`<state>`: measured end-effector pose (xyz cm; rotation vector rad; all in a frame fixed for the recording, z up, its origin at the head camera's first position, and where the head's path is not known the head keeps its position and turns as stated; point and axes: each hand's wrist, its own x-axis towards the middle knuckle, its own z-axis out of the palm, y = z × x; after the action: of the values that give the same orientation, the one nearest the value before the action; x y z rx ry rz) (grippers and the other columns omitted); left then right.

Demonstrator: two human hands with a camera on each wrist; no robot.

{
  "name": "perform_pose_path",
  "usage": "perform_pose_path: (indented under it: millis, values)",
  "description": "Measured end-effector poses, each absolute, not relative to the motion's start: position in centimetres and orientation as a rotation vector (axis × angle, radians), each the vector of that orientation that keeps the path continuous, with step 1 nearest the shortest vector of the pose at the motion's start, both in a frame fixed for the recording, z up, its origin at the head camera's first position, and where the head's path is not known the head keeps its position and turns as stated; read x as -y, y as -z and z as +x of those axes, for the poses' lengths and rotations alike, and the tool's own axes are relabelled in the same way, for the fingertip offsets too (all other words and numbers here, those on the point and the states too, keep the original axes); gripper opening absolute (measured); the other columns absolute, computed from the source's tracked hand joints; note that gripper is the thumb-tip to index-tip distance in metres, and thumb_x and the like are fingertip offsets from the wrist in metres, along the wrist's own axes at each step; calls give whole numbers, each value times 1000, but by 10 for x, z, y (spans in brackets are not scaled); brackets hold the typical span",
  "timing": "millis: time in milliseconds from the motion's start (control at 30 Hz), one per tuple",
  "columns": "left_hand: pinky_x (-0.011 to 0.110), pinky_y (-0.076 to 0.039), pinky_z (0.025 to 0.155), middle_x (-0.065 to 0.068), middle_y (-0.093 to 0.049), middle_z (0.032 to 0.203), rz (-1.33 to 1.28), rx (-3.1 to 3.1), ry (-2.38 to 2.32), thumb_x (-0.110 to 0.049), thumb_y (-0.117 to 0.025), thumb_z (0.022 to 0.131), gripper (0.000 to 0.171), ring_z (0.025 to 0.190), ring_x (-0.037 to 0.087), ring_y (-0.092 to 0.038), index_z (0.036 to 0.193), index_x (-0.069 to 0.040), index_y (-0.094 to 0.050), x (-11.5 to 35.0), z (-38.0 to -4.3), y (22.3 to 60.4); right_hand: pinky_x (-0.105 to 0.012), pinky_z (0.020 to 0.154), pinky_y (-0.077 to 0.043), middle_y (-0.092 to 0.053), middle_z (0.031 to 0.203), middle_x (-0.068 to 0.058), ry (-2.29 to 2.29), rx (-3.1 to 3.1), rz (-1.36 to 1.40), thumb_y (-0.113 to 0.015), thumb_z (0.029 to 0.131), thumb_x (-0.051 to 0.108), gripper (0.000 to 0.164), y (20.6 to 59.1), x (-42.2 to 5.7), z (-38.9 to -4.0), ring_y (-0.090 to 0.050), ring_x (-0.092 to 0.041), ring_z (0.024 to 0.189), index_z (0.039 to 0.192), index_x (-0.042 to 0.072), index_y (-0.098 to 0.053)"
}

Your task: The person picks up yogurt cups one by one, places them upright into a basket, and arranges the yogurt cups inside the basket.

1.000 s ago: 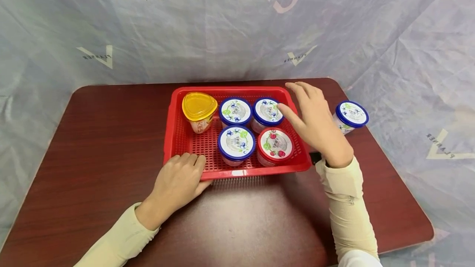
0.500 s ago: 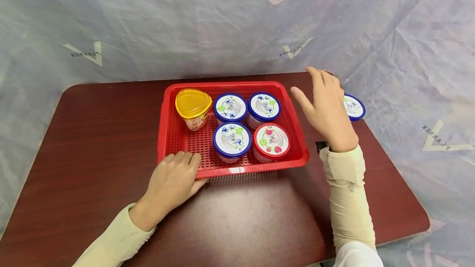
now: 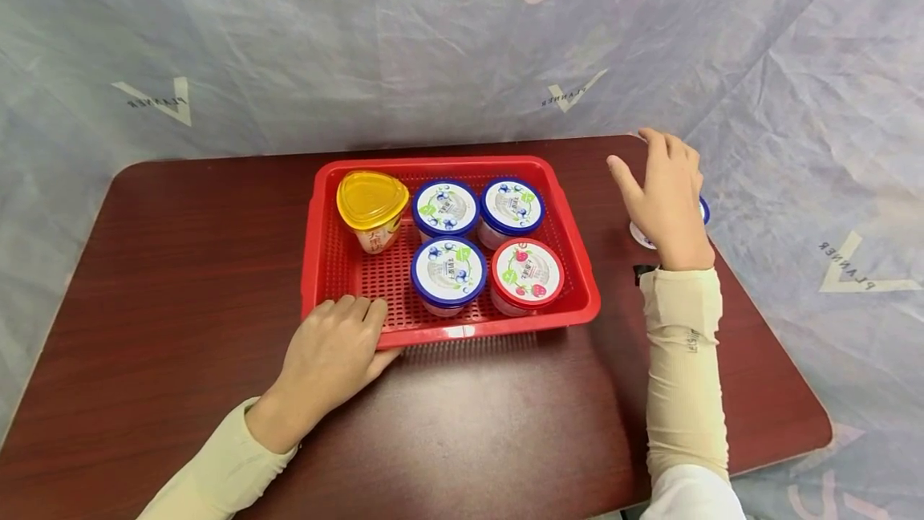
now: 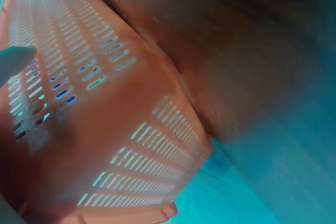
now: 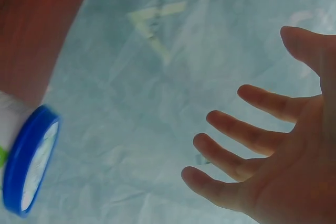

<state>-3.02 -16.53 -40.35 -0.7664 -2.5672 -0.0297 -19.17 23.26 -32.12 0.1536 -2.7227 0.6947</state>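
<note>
My left hand (image 3: 328, 355) grips the front left rim of a red plastic basket (image 3: 505, 331). In the left wrist view, the thumb lies against the slotted wall of the basket (image 4: 121, 114). Inside stand a cup with a yellow lid (image 3: 371, 199), several cups with blue lids (image 3: 449, 271) and a red-lidded cup (image 3: 528, 273). Right of the basket, my right hand (image 3: 667, 203) hovers with spread fingers, holding nothing. Partly hidden behind it is another blue-lidded cup (image 3: 639, 236); its lid (image 5: 31, 161) shows at left in the right wrist view, apart from the fingers.
A dark red wooden table (image 3: 180, 263) carries everything. Its right edge runs just beyond the lone cup. Grey printed sheeting (image 3: 361, 46) hangs behind and to the right. A small black object (image 3: 641, 273) shows at the right wrist.
My right hand has moved right, from over the basket's right side to the cup outside. The left hand keeps its grip on the rim. The view has shifted slightly.
</note>
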Motion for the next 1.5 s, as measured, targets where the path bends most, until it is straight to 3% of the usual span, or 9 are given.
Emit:
perform_pose_path:
  millis: [433,833,1100,1500]
  values:
    - [37,-42,49,8,-53,64,-767,2570,28,-51,-80,76,53,57,27,-53,83,-4,-56,165,-30,403,-68,108,-14,-27,155,-27,-733,2775,-61,-46,100,49,71,341,-283,-214,-16,-47,143,152,4,-32]
    - [37,-41,48,8,-52,63,-763,2560,35,-51,-79,76,52,56,27,-53,82,-5,-55,165,-30,404,-70,107,-9,-20,156,-30,-718,2850,-144,-45,100,51,74,360,-296,-224,-13,-51,142,153,3,-29]
    - [37,-41,49,8,-52,63,-768,2556,38,-50,-80,76,52,56,27,-52,82,-5,-55,165,-30,404,-74,105,-6,-14,154,-36,-675,2935,-222,-39,96,63,87,381,-309,-230,-6,-57,140,154,0,-24]
    - [37,-40,48,8,-51,61,-765,2551,41,-49,-79,76,51,54,27,-51,80,-5,-54,165,-30,404,-79,97,-15,-21,145,-43,-646,3008,-294,-47,92,67,95,400,-319,-237,-18,-66,131,154,0,-21]
